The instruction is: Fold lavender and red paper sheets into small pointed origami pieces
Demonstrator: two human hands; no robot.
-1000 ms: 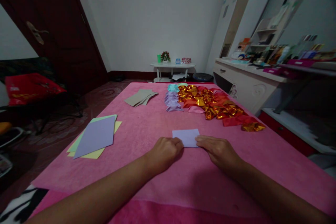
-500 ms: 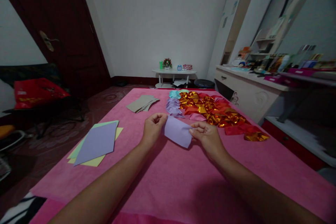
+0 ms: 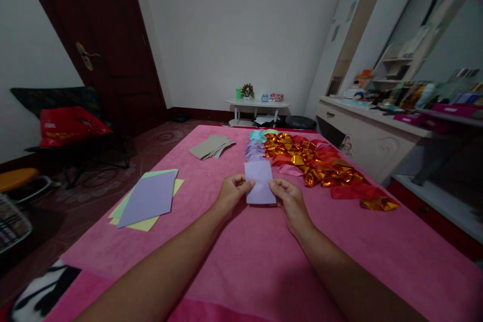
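A small rectangle of purple paper (image 3: 260,183) is held upright between my two hands, its long side running away from me. My left hand (image 3: 234,192) pinches its left edge, thumb on top. On the opposite edge, my right hand (image 3: 290,197) grips it the same way. Just beyond lie folded purple paper pieces (image 3: 254,151) in a column, partly hidden by the sheet. Beside them spread many folded gold foil pieces (image 3: 313,153) and red paper pieces (image 3: 345,192). To the left rests a stack of purple, green and yellow sheets (image 3: 151,198).
A pink cloth (image 3: 241,261) covers the table. Grey paper pieces (image 3: 211,147) lie fanned at its far left. A white side table (image 3: 258,103) stands by the wall, a dresser (image 3: 370,121) on the right, and a red bag (image 3: 73,126) on a chair at left.
The purple paper has turned from a slanted position to upright. My left hand has slid down to its side edge. The view has shifted slightly left.
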